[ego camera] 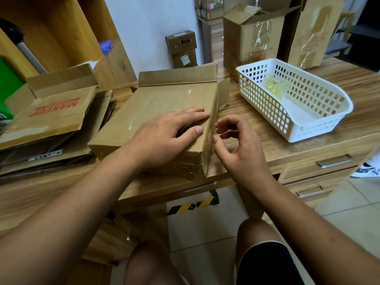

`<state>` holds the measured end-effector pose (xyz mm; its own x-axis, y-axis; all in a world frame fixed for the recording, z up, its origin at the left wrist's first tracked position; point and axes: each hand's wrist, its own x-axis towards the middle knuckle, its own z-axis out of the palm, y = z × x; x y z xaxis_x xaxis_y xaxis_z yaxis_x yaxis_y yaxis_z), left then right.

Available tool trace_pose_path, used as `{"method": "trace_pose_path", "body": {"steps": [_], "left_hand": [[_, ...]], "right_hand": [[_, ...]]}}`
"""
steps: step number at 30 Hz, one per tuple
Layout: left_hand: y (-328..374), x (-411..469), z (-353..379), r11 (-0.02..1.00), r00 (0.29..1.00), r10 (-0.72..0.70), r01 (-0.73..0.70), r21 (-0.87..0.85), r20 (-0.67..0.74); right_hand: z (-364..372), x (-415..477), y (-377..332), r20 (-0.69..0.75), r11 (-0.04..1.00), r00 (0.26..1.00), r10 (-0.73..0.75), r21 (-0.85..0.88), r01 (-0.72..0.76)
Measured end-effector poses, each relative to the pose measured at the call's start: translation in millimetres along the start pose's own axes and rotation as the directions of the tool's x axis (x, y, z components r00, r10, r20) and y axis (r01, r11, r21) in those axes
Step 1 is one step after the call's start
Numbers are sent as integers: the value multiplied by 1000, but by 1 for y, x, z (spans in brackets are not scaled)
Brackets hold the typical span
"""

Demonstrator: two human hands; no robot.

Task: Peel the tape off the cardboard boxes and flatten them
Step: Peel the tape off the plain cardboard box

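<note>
A brown cardboard box (156, 103) lies on the wooden desk (267, 128), its far flaps open and clear tape shining on its top and near side. My left hand (164, 134) presses flat on the box top near its right edge, fingers straight. My right hand (236, 145) is at the box's right side wall, with curled fingertips and thumb touching the edge where tape runs. Whether a tape end is pinched I cannot tell.
A stack of flattened boxes (53, 120) lies at the left. A white plastic basket (296, 99) holding crumpled tape sits at the right. Upright boxes (253, 38) stand behind it. Desk drawers (320, 167) are at the lower right, my knees below.
</note>
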<state>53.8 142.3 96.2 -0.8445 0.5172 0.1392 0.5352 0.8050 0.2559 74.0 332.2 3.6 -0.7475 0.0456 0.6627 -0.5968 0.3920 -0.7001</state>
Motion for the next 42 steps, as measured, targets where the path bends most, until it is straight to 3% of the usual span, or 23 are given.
{"method": "trace_pose_path", "body": {"steps": [12, 21, 26, 42], "left_hand": [[2, -1, 0, 1000, 1000, -6, 6, -9, -4], [3, 0, -1, 1000, 1000, -24, 24, -3, 13], [4, 0, -1, 1000, 999, -29, 29, -2, 19], [2, 0, -1, 999, 999, -29, 29, -15, 24]], "right_hand": [[2, 4, -4, 25, 1000, 1000, -8, -23, 8], [-7, -9, -4, 147, 989, 983, 113, 75, -125], [-9, -5, -6, 110, 975, 976, 186, 101, -198], [-7, -10, -15, 60, 980, 982, 181, -90, -175]]}}
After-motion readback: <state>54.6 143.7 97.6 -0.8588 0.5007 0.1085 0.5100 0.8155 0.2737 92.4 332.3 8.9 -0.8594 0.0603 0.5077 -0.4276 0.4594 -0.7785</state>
